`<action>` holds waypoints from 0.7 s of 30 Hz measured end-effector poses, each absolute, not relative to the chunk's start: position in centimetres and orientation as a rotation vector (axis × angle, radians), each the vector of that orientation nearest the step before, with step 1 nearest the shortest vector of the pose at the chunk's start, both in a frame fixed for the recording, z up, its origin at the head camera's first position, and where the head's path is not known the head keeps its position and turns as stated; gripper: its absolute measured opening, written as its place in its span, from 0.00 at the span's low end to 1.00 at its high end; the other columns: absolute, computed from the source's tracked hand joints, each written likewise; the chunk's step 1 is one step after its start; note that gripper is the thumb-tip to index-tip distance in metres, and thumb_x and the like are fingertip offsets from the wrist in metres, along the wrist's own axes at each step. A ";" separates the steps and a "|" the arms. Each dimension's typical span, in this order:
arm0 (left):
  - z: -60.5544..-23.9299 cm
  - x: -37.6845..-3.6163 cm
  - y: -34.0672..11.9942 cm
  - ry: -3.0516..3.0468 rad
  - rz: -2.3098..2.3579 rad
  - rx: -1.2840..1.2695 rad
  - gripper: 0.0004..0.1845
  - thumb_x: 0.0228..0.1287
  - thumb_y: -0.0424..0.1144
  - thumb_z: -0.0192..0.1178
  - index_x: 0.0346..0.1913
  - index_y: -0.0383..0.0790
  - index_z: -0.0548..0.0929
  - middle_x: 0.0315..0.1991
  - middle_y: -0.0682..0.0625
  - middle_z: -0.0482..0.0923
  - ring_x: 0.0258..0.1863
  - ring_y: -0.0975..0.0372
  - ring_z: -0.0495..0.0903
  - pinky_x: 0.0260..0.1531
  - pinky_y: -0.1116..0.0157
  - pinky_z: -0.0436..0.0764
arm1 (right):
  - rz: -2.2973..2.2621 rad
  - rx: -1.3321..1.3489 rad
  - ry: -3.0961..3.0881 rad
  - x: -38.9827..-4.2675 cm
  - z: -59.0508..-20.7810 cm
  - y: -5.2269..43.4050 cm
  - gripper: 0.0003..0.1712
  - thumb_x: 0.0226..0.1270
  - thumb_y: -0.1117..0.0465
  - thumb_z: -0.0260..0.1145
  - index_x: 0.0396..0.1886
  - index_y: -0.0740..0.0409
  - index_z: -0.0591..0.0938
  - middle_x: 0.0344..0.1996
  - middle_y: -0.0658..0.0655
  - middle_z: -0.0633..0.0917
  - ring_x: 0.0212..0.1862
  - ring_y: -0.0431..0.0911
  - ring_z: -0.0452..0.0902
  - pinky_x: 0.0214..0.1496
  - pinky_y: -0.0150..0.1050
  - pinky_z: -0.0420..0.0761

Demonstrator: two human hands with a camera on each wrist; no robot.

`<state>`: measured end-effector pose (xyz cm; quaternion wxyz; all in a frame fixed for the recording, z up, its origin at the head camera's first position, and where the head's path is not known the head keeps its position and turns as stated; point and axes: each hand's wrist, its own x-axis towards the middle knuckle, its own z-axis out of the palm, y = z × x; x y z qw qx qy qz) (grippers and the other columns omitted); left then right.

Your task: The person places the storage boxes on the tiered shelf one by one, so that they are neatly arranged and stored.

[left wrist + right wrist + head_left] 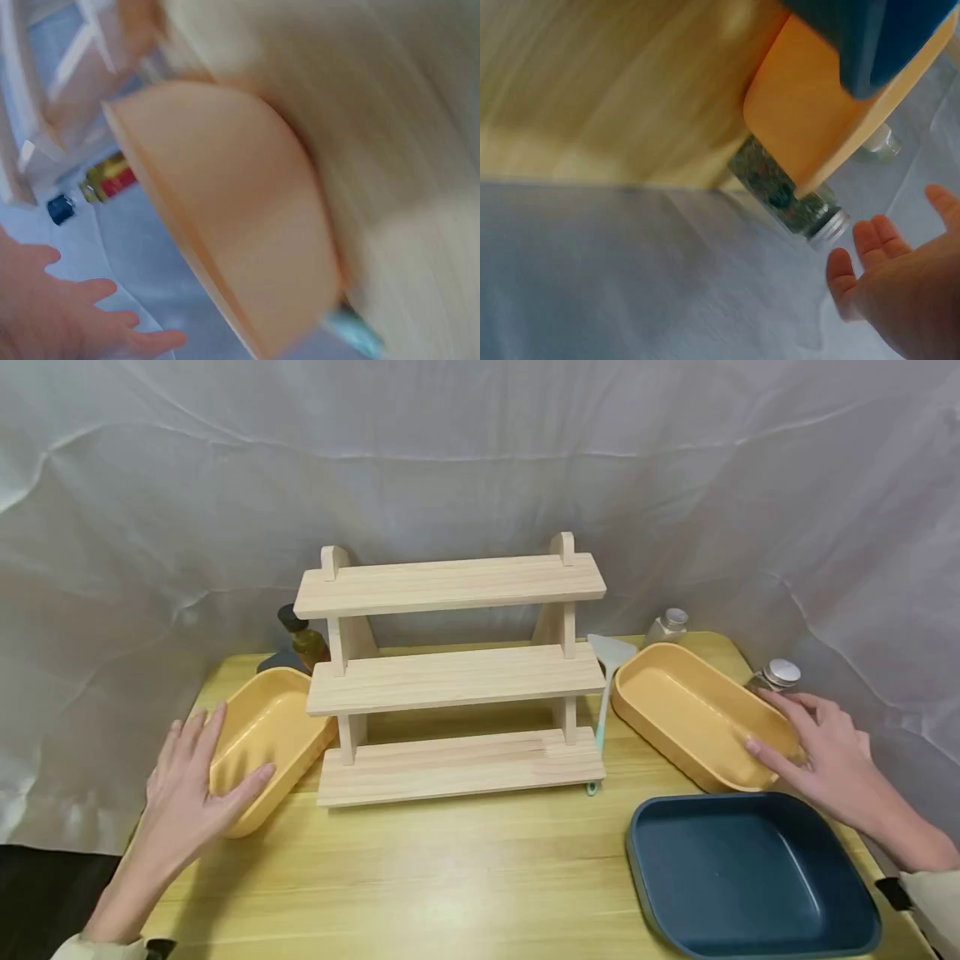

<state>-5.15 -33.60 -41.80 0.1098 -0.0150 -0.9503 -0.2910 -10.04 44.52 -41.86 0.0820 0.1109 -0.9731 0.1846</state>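
My left hand (186, 787) is spread beside the near left side of a yellow tray (279, 714). In the left wrist view its fingers (94, 289) are apart from the tray and hold nothing. On the other side, my right hand (828, 756) hovers at the outer end of a second yellow tray (693, 706), fingers loosely bent. A glass jar (769, 180) with a silver lid and green contents stands close to its fingertips; the right wrist view shows a small gap between them.
A three-tier wooden shelf (457, 672) stands mid-table. A dark blue tray (742, 868) lies front right. Behind are a black-capped bottle (309, 643), a spatula (607, 672) and another silver-lidded jar (666, 627). A grey cloth (465, 460) hangs around the back.
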 end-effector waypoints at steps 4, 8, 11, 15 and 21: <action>-41.0 -5.9 -31.3 -2.652 -1.161 -0.034 0.49 0.74 0.47 0.70 0.90 0.56 0.54 0.86 0.38 0.53 0.84 0.38 0.49 0.76 0.30 0.47 | 0.735 0.195 -2.907 -10.1 -42.2 45.0 0.44 0.75 0.55 0.75 0.82 0.65 0.67 0.66 0.80 0.67 0.66 0.77 0.57 0.50 0.74 0.59; -40.3 -7.3 -28.8 -2.503 -1.431 -0.035 0.44 0.78 0.40 0.67 0.89 0.58 0.57 0.85 0.45 0.60 0.81 0.49 0.59 0.73 0.61 0.64 | 0.881 0.121 -2.900 -10.4 -42.2 46.0 0.40 0.76 0.62 0.74 0.79 0.71 0.67 0.69 0.86 0.65 0.62 0.83 0.61 0.50 0.75 0.66; -39.9 -8.2 -27.3 -2.397 -1.610 -0.019 0.40 0.81 0.38 0.65 0.88 0.57 0.60 0.82 0.44 0.64 0.78 0.53 0.65 0.62 0.72 0.68 | 1.022 0.063 -2.940 -10.4 -42.3 46.8 0.40 0.79 0.61 0.72 0.81 0.71 0.64 0.71 0.87 0.63 0.63 0.82 0.63 0.56 0.75 0.70; -40.0 -9.1 -25.8 -2.289 -1.819 0.051 0.38 0.82 0.39 0.65 0.87 0.56 0.63 0.79 0.40 0.67 0.73 0.52 0.67 0.60 0.73 0.69 | 1.183 -0.064 -2.991 -9.9 -43.0 47.9 0.39 0.83 0.56 0.70 0.83 0.61 0.63 0.62 0.72 0.73 0.56 0.55 0.71 0.51 0.41 0.80; -40.8 -10.3 -24.1 -2.168 -2.075 0.159 0.38 0.79 0.39 0.68 0.86 0.56 0.65 0.74 0.42 0.69 0.66 0.57 0.72 0.58 0.73 0.75 | 1.657 -0.209 -2.909 -9.4 -43.7 49.2 0.29 0.86 0.59 0.66 0.76 0.36 0.67 0.50 0.46 0.77 0.46 0.35 0.78 0.45 0.30 0.84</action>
